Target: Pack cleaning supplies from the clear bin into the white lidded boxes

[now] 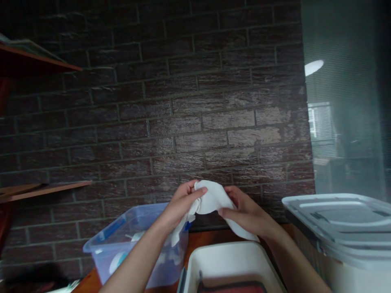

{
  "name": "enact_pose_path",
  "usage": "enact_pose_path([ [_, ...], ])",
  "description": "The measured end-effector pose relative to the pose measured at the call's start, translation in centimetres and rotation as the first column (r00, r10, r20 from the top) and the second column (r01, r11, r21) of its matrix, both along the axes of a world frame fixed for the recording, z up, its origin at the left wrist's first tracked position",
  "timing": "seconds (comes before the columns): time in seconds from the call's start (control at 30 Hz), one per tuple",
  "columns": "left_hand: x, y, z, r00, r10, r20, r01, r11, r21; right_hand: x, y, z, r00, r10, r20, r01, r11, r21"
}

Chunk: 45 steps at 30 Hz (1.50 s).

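A limp white cloth (213,198) is stretched between my two hands in mid-air, in front of the brick wall. My left hand (184,200) pinches its left side with the thumb on top, and a crumpled strip hangs below that hand. My right hand (242,209) grips the right side between thumb and fingers, with a loose end drooping beneath it. Exactly what kind of cloth item it is does not show. Under the hands stands an open cream-white bin (227,258) with something dark red and black inside.
A translucent blue tub (105,240) holding white items stands at the left. On the right is a large box with a grey-white lid (348,228). Wooden shelves (45,190) jut in from the left. A dark brick wall (189,101) rises behind, beside a glassy panel (345,134).
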<state>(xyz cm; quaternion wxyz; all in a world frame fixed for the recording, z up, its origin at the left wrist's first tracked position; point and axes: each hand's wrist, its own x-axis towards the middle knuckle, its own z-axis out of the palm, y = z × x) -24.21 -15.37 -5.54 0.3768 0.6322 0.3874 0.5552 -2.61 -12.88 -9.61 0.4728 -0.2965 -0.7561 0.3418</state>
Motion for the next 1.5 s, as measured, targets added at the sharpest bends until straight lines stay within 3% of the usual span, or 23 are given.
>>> enact_pose_path([
  [0.13,-0.3,-1.1,0.8,0.968,-0.130,-0.215,0.124,0.991,-0.042,-0.8,-0.9,-0.1,0.967,0.220,-0.131,-0.232,0.969,-0.082],
  [0.23,0.0,-1.7,0.9,0.928,-0.160,-0.338,0.149,0.987,-0.060,-1.3,-1.0,0.1,0.921,0.374,-0.111,-0.385,0.918,-0.101],
  [0.4,-0.4,-2.4,-0.2,0.909,-0.177,-0.377,0.174,0.984,-0.043,-0.4,-0.8,-0.1,0.960,0.240,-0.144,-0.244,0.970,-0.016],
  [0.57,-0.6,-2.6,-2.6,0.987,-0.047,-0.154,0.059,0.995,0.075,0.3,-1.1,-0.8,0.971,0.133,-0.198,-0.136,0.991,0.000],
  [0.7,0.1,-2.6,-3.7,0.991,0.018,-0.135,-0.002,0.993,0.121,0.5,-2.2,-0.8,0.968,0.195,-0.156,-0.212,0.972,-0.099],
  [0.8,0.7,-2.9,-3.8,0.979,-0.002,-0.203,0.029,0.991,0.128,0.5,-2.8,-0.5,0.951,0.287,-0.110,-0.302,0.939,-0.162],
  [0.97,0.7,-3.9,-3.5,0.972,-0.004,-0.236,0.040,0.988,0.147,0.5,-2.7,-0.3,0.959,0.274,-0.069,-0.282,0.944,-0.173],
  [1.23,-0.5,-5.5,-3.3,0.912,0.249,-0.327,-0.121,0.923,0.366,0.1,-3.4,0.7,0.935,0.320,-0.152,-0.336,0.937,-0.094],
  [1.5,-1.0,-6.1,-3.2,0.875,0.345,-0.341,-0.172,0.878,0.446,0.5,-3.9,0.7,0.930,0.290,-0.224,-0.308,0.950,-0.047],
])
